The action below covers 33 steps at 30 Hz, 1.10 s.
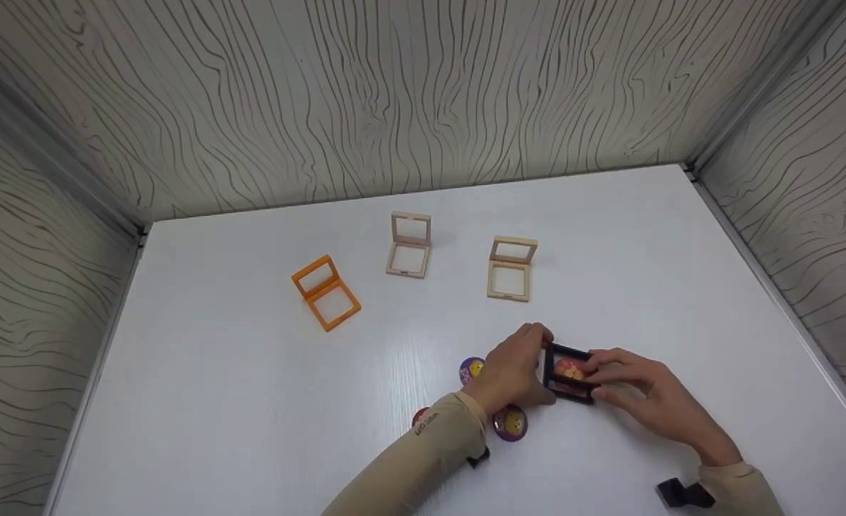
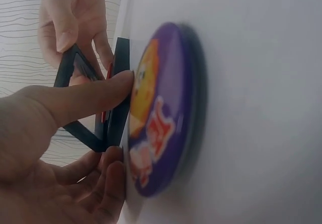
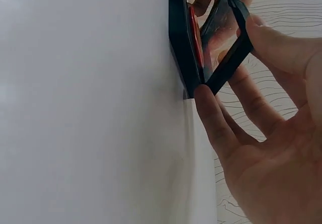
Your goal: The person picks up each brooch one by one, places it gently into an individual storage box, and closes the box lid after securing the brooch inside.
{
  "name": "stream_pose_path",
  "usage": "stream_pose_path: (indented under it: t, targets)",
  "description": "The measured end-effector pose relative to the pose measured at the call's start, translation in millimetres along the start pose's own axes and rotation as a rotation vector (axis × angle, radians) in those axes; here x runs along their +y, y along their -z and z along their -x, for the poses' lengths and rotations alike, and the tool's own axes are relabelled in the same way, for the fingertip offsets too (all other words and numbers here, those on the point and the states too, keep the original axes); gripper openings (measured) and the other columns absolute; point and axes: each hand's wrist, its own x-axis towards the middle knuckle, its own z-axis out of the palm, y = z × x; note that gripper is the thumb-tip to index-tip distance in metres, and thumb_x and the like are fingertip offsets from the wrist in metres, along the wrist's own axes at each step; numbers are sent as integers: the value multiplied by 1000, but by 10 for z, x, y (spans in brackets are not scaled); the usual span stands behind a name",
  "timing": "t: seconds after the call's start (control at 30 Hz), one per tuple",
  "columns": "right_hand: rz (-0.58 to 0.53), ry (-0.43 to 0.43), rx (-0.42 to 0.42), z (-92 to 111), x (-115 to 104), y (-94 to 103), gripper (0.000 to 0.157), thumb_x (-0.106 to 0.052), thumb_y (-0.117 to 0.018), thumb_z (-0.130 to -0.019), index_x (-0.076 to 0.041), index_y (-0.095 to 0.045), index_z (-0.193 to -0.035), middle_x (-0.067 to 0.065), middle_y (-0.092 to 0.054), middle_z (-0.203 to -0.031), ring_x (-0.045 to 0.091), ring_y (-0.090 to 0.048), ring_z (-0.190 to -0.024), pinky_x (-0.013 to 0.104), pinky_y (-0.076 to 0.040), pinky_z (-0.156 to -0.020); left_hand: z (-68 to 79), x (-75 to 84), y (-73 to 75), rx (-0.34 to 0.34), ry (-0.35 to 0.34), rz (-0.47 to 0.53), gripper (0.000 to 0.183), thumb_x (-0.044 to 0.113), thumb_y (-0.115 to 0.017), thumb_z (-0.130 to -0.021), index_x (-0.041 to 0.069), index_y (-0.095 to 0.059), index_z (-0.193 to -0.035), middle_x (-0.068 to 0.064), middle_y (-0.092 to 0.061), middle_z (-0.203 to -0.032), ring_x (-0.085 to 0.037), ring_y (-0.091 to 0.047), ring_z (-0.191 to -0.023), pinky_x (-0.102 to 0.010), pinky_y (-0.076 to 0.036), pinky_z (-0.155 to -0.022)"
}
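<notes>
Between both hands a black hinged display frame (image 1: 571, 351) stands on the white table with its lid tilted partway over its base. A red round badge (image 3: 195, 35) lies inside, seen through the clear film of the lid. My left hand (image 1: 514, 367) holds the frame's left side, thumb at the near edge and fingers at the far corner. From the right, my right hand (image 1: 648, 394) pinches the lid, its thumb (image 3: 276, 38) on the lid's edge and a fingertip by the hinge. A purple badge (image 2: 168, 108) with a yellow figure lies close beside the left hand.
Another purple badge (image 1: 510, 423) lies below the left wrist, and a red badge (image 1: 420, 416) is partly hidden by the sleeve. Farther back stand an orange open frame (image 1: 320, 297), a pinkish-beige open frame (image 1: 408, 244) and a light wooden-coloured open frame (image 1: 509, 263). Wood-grain panels surround the table.
</notes>
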Motion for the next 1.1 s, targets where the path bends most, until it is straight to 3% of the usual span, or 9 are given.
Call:
stream_pose_path:
  t: [0.23,0.63,0.9,1.1]
  targets:
    - [104,-19,15,26,-41,-30,26,-6,-86,-88,-26,-85,-105,-1,-73,-124,-2,-56,-132,8,-38,-107,1,6,-16,-3,3,11,79,18,-101,-72,20,-57,-137,11,-61,-117,0,-56,-95,-19,-52,-88]
    - [202,-8,12,8,-60,-39,33,-4,-89,-83,-30,-86,-103,-4,-73,-125,-3,-56,-132,9,-40,-105,25,3,29,-5,-18,-12,79,20,-101,-72,19,-59,-139,8,-63,-122,-2,-58,-98,-21,-52,-94]
    - [202,-12,21,-9,-49,-58,34,-1,-92,-77,-29,-86,-97,-6,-73,-123,4,-57,-135,5,-33,-110,37,-17,61,-36,-57,-18,81,24,-100,-74,18,-57,-143,8,-63,-127,-1,-59,-103,-20,-52,-100]
    - [212,-28,16,5,-19,-63,35,-2,-92,-78,-30,-86,-97,-9,-73,-119,0,-54,-137,4,-33,-109,38,-40,67,-57,-76,-14,76,30,-97,-78,20,-58,-142,10,-63,-131,-1,-58,-106,-20,-49,-105]
